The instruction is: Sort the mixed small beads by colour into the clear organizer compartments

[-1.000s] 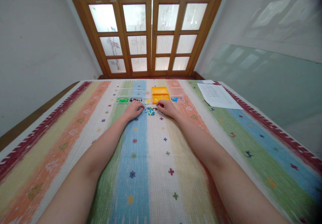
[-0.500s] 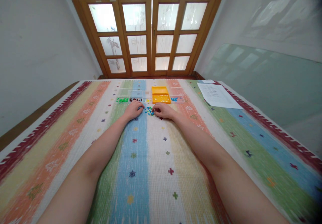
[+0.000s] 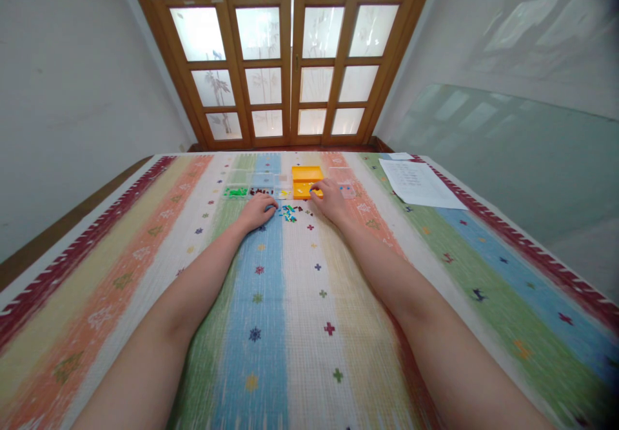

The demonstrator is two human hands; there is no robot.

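Note:
A loose heap of tiny blue, green, yellow and white pieces [image 3: 289, 213] lies on the cloth between my hands. My left hand [image 3: 256, 212] rests on the table left of the heap, fingers loosely bent and thumb apart, with nothing visible in them. My right hand [image 3: 329, 199] is raised at the front right corner of an open orange box [image 3: 307, 173]; thumb and forefinger pinch a small blue piece [image 3: 312, 190]. Behind my left hand sit clear boxes of green pieces [image 3: 236, 192] and dark red pieces [image 3: 261, 191]. My right hand partly hides the clear box [image 3: 347, 191] of blue pieces.
A clear box with yellow pieces [image 3: 284, 193] stands left of the orange box. Printed paper [image 3: 420, 184] lies at the far right of the striped tablecloth [image 3: 309, 352]. Glass-paned wooden doors [image 3: 293, 62] rise behind the table.
My right hand has moved from the heap up and to the right, to the boxes, with a small blue piece in its fingertips. My left hand has stayed in place.

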